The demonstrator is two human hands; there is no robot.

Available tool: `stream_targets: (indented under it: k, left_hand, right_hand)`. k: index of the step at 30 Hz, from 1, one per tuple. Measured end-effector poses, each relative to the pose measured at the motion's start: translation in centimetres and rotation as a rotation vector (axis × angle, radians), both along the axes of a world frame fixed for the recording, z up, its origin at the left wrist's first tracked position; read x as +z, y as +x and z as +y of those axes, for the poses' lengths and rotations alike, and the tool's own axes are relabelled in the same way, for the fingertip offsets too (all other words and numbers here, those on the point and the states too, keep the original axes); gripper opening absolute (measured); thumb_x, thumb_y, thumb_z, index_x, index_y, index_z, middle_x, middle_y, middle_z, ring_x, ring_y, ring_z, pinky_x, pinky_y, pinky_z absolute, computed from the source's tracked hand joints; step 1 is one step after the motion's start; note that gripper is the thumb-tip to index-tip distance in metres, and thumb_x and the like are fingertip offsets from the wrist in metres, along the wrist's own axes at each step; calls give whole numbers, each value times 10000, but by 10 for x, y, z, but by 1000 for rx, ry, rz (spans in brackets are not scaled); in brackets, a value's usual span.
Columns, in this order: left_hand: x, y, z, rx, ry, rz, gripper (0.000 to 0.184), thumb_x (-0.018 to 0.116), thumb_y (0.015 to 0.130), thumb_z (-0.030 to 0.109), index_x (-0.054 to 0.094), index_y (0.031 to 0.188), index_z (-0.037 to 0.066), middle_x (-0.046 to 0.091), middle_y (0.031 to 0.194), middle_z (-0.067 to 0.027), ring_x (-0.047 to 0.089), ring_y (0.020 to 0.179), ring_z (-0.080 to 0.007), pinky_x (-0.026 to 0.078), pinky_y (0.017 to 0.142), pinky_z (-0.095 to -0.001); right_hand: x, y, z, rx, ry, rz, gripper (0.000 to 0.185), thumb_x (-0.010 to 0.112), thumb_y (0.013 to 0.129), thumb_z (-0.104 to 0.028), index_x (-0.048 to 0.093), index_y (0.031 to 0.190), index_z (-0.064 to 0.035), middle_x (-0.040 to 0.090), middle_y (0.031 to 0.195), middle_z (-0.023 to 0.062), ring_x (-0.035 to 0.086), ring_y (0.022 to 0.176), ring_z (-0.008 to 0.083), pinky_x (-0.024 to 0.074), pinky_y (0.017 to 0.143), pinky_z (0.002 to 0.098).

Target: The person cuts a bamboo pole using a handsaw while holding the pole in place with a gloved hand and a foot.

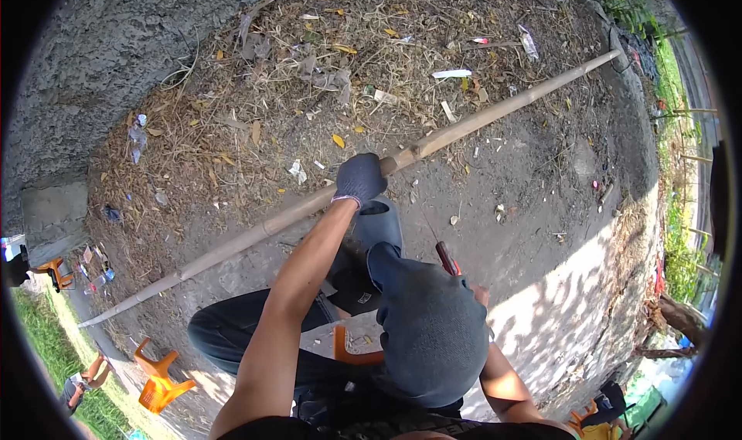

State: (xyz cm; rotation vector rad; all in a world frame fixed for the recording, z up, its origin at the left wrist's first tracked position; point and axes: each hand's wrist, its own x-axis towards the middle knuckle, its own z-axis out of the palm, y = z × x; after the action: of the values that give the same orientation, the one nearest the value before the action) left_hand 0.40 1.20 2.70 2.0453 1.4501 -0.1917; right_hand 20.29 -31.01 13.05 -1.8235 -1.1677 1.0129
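A long bamboo pole (471, 123) lies slantwise across the view, from lower left to upper right. My left hand (361, 178), in a dark grey glove, is wrapped around it near its middle, beside a dark-marked joint. Just below that hand is my foot in a grey clog (379, 222). My raised knee (434, 336) in dark blue trousers covers much of the lower middle. Behind the knee, my right hand (481, 294) shows only in part and looks closed. Next to it sticks out a tool with a dark handle and red part (446, 259); its working end is hidden.
Dry straw, leaves and litter (340, 77) cover the ground beyond the pole. A rough concrete wall (85, 77) rises at upper left. An orange plastic chair (160, 380) stands at lower left, near another person (79, 386). Someone else (607, 404) is at lower right.
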Motion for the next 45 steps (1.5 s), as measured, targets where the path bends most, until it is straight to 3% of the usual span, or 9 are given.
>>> stream_targets:
  k: [4, 10, 16, 19, 21, 28, 32, 40, 45]
  left_hand:
    - [7, -1, -1, 9, 10, -15, 312, 760, 766, 281, 778, 987, 61, 768, 981, -226, 750, 952, -409, 600, 881, -508]
    - [2, -2, 24, 7, -8, 38, 325, 769, 774, 276, 771, 1007, 49, 767, 980, -237, 753, 948, -411, 601, 883, -506]
    - [-1, -4, 14, 9, 45, 10, 324, 773, 778, 282, 770, 1004, 50, 768, 980, -231, 751, 948, -409, 595, 872, -517]
    - [2, 0, 12, 11, 4, -2, 322, 771, 778, 283, 773, 1000, 50, 770, 992, -225, 749, 957, -407, 594, 877, -516]
    - [6, 0, 7, -18, -41, -4, 310, 758, 771, 271, 777, 987, 48, 765, 998, -234, 748, 966, -412, 594, 892, -509]
    - [8, 5, -24, -18, -92, 24, 291, 752, 761, 243, 770, 979, 49, 760, 978, -246, 748, 964, -420, 600, 887, -514]
    - [2, 1, -23, 16, 3, -41, 271, 750, 777, 232, 765, 984, 58, 760, 947, -242, 754, 928, -417, 604, 863, -518]
    - [-40, 3, -41, 67, 256, -90, 283, 777, 805, 254, 706, 1007, 69, 760, 868, -191, 762, 857, -402, 604, 797, -524]
    - [-29, 3, -38, 55, 190, -71, 314, 808, 812, 296, 681, 991, 71, 755, 880, -192, 765, 863, -360, 597, 778, -520]
  right_hand:
    - [-23, -32, 94, -106, -61, -91, 201, 755, 812, -169, 657, 778, 4, 601, 634, 91, 608, 565, 181, 463, 572, 338]
    - [-30, -55, -26, -175, -107, -40, 183, 766, 823, -153, 663, 759, -16, 585, 620, 90, 607, 567, 156, 460, 562, 325]
    - [-40, -32, 45, -334, -165, -89, 176, 776, 833, -140, 669, 743, -33, 571, 607, 90, 607, 569, 135, 457, 553, 314]
    - [-13, -32, 60, -200, -69, -167, 177, 777, 823, -156, 676, 790, -14, 599, 635, 94, 610, 571, 152, 466, 570, 325]
    - [-23, -25, 48, -54, 8, -26, 202, 776, 820, -193, 686, 834, -13, 631, 665, 117, 635, 584, 182, 481, 590, 338]
    - [-20, -32, 17, -97, -66, -20, 213, 777, 815, -215, 693, 844, -21, 647, 676, 116, 648, 600, 212, 490, 605, 345]
    - [31, -25, 61, -232, -185, 59, 170, 743, 901, -160, 746, 925, 8, 662, 685, 119, 633, 591, 219, 480, 600, 331]
    - [122, -14, 131, 67, -60, -245, 193, 809, 914, -158, 767, 986, 16, 687, 699, 76, 608, 603, 112, 475, 585, 314]
    - [117, -16, 109, -135, -37, 118, 148, 797, 936, -84, 769, 1041, 16, 741, 789, 50, 656, 655, 92, 506, 615, 272]
